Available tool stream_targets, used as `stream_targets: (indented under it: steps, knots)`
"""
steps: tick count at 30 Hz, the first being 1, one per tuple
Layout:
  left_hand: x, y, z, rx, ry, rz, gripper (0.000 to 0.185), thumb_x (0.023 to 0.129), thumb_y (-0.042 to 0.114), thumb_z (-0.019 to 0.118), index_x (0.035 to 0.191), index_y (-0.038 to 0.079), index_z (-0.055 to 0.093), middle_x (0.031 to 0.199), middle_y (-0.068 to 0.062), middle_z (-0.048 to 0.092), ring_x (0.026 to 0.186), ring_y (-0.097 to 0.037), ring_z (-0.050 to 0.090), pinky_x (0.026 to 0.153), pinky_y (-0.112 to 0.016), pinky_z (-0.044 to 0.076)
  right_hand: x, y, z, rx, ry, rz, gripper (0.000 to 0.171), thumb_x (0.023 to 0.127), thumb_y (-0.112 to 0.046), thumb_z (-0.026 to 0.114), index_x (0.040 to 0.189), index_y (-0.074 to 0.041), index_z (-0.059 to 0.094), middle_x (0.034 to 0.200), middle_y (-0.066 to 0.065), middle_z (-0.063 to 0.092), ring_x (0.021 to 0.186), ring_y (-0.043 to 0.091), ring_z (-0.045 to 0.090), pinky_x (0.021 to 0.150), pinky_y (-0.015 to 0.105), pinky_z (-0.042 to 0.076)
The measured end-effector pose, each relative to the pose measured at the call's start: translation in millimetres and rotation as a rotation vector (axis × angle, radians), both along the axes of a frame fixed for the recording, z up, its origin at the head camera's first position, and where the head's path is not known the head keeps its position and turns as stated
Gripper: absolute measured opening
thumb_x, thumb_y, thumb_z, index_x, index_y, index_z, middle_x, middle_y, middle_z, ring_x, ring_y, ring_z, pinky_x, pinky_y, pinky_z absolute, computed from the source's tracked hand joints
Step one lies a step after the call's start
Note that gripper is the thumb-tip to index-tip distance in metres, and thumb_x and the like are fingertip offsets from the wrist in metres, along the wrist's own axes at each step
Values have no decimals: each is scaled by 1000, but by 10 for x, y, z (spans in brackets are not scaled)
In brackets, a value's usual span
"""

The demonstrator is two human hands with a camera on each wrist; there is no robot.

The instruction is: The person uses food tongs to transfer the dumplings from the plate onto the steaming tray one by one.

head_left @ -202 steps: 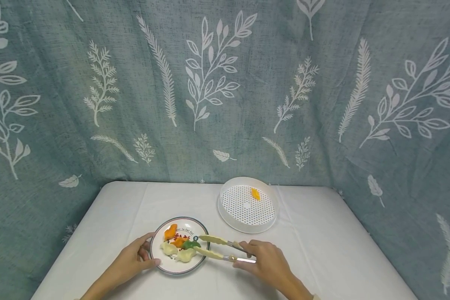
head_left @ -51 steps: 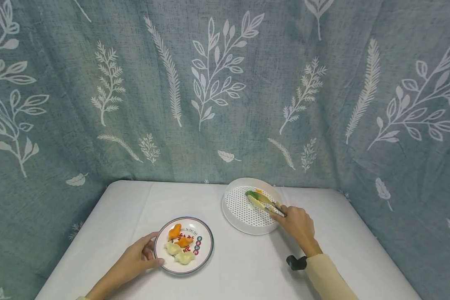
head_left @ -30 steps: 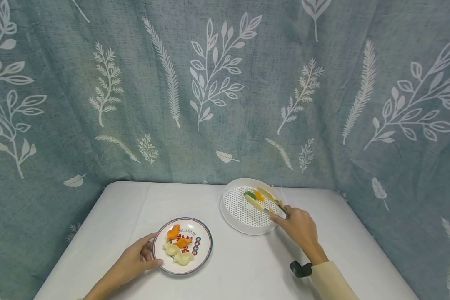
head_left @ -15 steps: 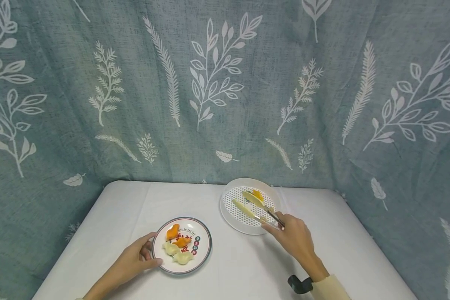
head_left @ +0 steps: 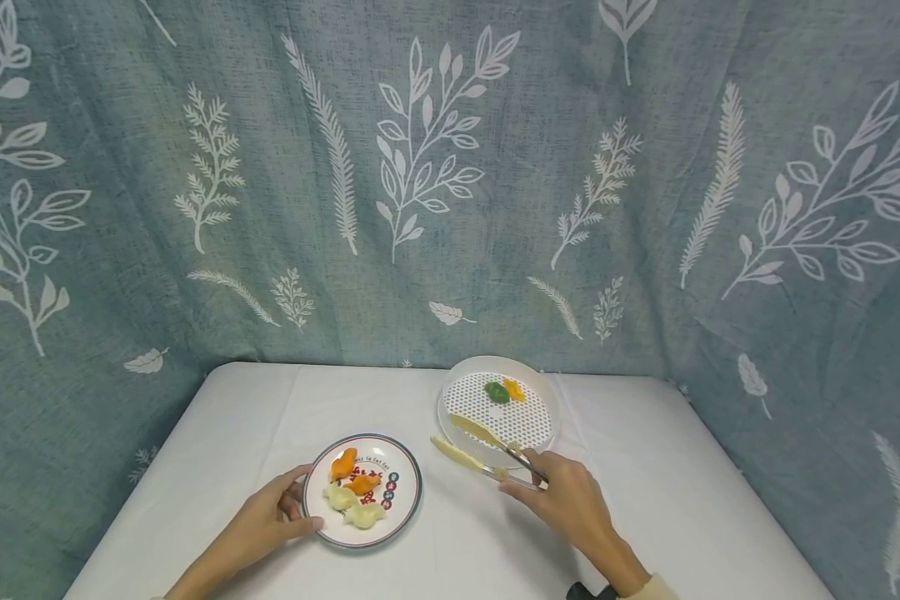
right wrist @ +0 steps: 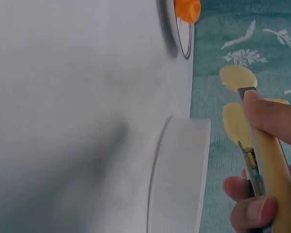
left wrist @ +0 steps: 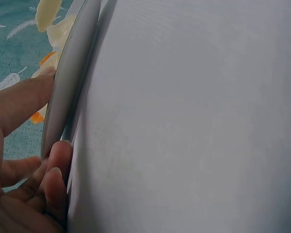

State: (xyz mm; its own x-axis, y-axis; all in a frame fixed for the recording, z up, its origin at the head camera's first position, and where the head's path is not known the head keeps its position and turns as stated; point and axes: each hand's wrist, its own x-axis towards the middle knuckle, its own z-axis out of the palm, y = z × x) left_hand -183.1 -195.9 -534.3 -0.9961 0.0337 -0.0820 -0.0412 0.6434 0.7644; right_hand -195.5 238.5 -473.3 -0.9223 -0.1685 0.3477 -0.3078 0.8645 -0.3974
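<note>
My left hand (head_left: pixel 270 508) grips the left rim of a round white plate (head_left: pixel 405 517) with dark and red rim lines. In the left wrist view, the thumb (left wrist: pixel 24 99) lies on the plate's edge and curled fingertips sit at its underside. On the plate rest two orange dumplings (head_left: pixel 343 463) and two pale ones (head_left: pixel 363 515). My right hand (head_left: pixel 566 500) holds tongs (head_left: pixel 513 454) with pale yellow tips, spread apart with nothing between them. The tips overlap the near-left rim of a white perforated steamer tray (head_left: pixel 461 433). Inside it, a green dumpling (head_left: pixel 497 392) lies beside a yellow one (head_left: pixel 514 390).
A white cloth covers the table (head_left: pixel 255 417). A green-blue curtain (head_left: pixel 495 167) with white leaf prints hangs behind and at both sides. A dark strap mount (head_left: pixel 588 592) sits at the right wrist.
The tongs carried the green dumpling from the plate to the tray and let it go beside the yellow one. Since then, the right hand has come back left and nearer. The left hand stays on the plate.
</note>
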Motion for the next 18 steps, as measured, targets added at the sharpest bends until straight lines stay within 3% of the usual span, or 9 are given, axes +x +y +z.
stream_targets:
  steps: [6,12,18]
  knots:
    - [1,-20,-15,14,6,-4,96,70,39,95,149,6,50,100,1,62,78,-15,52,63,-27,46,121,-138,-17,6,-27,80,52,74,-54,88,111,-18,80,66,-19,47,57,-1,37,50,21,35]
    - [-1,-39,-28,37,12,-9,94,71,36,95,149,6,50,101,1,62,77,-15,52,63,-26,46,200,-271,-14,64,-42,135,57,75,-60,84,116,-20,80,67,-20,46,59,-1,37,53,22,34]
    - [-10,-29,-24,20,0,-3,96,70,39,95,149,6,50,101,1,62,78,-15,52,63,-26,45,274,-356,8,55,-69,201,60,76,-65,80,114,-19,80,67,-21,46,59,-1,36,52,21,33]
